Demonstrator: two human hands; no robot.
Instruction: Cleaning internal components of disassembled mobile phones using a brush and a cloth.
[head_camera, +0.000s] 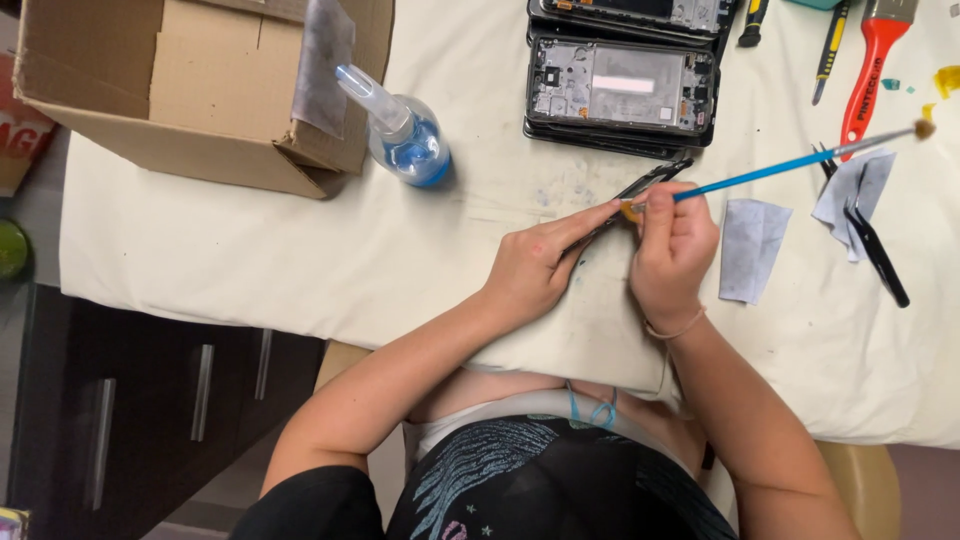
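My left hand (540, 262) grips a thin dark phone frame (650, 181), held on edge above the white cloth-covered table (300, 250). My right hand (672, 250) is closed around a small brush with a blue handle (770, 170); its bristle end points away to the upper right, and the handle's butt end rests against the frame between my hands. A small orange-yellow piece (630, 209) shows at that spot.
A stack of opened phone bodies (620, 90) lies beyond my hands. A bottle of blue liquid (405, 135) lies next to a cardboard box (200, 90). Grey wipes (750, 248), black tweezers (878, 250), a red-handled brush (872, 70) and screwdrivers (830, 50) are on the right.
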